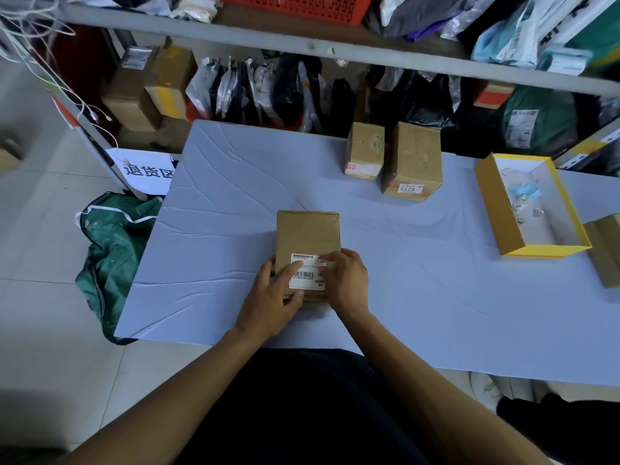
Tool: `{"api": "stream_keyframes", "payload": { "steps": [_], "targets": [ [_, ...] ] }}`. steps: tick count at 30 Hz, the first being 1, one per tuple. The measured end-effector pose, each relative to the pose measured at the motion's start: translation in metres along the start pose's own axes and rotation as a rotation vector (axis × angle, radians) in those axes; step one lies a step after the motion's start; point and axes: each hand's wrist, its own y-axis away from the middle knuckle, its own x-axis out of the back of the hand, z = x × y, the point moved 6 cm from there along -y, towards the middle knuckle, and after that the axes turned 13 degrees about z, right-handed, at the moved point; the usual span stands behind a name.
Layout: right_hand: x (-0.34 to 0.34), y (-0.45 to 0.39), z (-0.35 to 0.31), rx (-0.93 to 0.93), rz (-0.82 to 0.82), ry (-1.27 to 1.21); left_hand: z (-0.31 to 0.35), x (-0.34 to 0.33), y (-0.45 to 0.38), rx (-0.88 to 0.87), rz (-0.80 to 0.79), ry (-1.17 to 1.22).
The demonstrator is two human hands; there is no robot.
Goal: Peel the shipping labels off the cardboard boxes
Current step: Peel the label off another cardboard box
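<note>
A single head-worn camera is looking forward and steeply down from above the person's lap, facing the shelf [335, 53] at the back. It is sitting close over the near edge of the surface [419, 297] (a wide-angle lens is bending the edges), with floor showing left of that surface.

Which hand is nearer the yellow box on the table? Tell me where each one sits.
Right. The right hand rests on the white label's right edge, on the side toward the yellow box. The left hand lies on the label's left side, farther from it.
</note>
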Motion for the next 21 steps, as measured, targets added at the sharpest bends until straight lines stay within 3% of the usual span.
{"api": "stream_keyframes", "payload": {
  "steps": [21],
  "targets": [
    [0.0004,-0.0096,0.0009,-0.038,-0.008,-0.040,0.0003,0.0019,-0.0011,-0.013,0.013,-0.006]
  ]
}}
